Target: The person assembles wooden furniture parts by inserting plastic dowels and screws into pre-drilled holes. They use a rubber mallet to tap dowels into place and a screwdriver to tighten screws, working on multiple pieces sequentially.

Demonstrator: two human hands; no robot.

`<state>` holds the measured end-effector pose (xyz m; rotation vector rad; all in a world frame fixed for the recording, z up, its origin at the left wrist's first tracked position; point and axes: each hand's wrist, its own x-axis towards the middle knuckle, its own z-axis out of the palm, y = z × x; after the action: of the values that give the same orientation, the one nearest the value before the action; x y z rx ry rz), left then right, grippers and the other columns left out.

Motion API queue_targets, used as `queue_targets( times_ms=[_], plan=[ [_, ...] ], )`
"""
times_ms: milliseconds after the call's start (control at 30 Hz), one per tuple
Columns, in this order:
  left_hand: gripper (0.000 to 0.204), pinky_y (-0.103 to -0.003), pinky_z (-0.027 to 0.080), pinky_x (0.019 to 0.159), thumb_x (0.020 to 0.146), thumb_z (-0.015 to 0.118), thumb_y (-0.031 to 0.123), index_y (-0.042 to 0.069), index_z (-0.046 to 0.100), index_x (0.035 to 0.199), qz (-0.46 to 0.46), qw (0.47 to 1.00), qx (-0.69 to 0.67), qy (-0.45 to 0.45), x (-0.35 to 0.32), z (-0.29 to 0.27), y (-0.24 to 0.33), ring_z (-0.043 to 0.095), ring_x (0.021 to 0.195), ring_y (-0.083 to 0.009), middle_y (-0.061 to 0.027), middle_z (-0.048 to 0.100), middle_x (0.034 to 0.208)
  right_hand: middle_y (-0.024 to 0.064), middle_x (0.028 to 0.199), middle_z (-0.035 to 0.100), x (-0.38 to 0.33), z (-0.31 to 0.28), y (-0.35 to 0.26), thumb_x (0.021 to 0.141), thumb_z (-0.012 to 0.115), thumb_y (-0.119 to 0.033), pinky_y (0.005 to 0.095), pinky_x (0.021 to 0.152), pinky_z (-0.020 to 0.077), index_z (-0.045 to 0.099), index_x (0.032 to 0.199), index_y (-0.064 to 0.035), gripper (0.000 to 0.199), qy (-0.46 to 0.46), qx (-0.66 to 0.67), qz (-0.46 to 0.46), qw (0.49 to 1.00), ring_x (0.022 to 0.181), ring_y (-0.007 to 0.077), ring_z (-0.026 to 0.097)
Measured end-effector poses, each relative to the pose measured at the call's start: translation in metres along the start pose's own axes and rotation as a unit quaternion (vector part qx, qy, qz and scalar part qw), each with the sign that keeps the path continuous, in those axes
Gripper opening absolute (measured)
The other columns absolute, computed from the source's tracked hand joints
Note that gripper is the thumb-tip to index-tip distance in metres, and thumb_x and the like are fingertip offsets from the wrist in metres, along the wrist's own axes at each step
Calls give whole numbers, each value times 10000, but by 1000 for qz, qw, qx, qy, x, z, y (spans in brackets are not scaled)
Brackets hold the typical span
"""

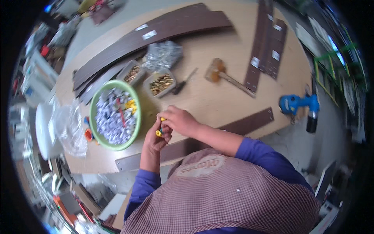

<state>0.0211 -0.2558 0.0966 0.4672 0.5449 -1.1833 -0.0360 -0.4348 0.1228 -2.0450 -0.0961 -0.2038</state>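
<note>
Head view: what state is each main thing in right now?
Left hand, closed on yellow piece.
Right hand, curled, close to left hand.
Basin, open, holding pale pieces.
Tubs, both open, holding metallic pieces.
Bags, crumpled.
Mallet, lying down.
Drill, lying down; running or not, unclear.
Planks, lying flat.

The tan table (210,102) bears brown boards (189,26), a mallet (216,71) and a green basin (118,147)

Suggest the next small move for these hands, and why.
I'd probably steady the yellow piece in the left hand and let the right hand work the yellow bit at its fingertips, since both hands meet there; the picture is too blurred to tell whether the two are joined.
</note>
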Motion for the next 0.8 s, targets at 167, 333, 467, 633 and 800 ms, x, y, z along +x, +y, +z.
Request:
queue_targets(
  times_ms=[167,333,467,633,800],
  plan=[
    [480,-161,396,483,976,505,519,93,571,1185,-60,996,61,37,11,-7,-59,496,685,-80,11,536,852,92,875,636,-58,-33,45,936,570,-194,355,575,522,620,985,-61,151,59,150,187,969,684,223,655],
    [367,-183,497,557,992,525,438,101,596,1118,-31,993,84,73,20,-37,-82,581,823,-147,-33,599,983,156,1093,621,-162,-122,121,1046,412,-267,307,597,573,461,1189,4,310,318,341,421,778,867,228,715],
    [206,-199,448,506,939,664,295,95,619,956,32,968,237,82,46,-52,-70,578,797,-124,-49,615,934,159,996,666,-252,-211,170,1026,478,-201,312,624,593,477,1170,-62,200,454,254,455,723,816,232,714],
    [384,-423,459,867,816,737,184,68,616,1162,358,388,815,240,77,-47,-70,563,992,-283,-172,564,1169,189,978,662,-302,-254,210,942,593,-186,432,793,521,565,1159,-67,250,408,-249,420,771,925,360,648],
    [733,-512,320,1068,698,817,238,92,512,1348,461,166,852,183,81,-27,-106,412,1277,-411,-243,423,1383,193,992,651,-305,-274,225,920,621,-244,464,800,481,617,1078,-83,226,326,-248,485,773,938,383,614]
  ],
)
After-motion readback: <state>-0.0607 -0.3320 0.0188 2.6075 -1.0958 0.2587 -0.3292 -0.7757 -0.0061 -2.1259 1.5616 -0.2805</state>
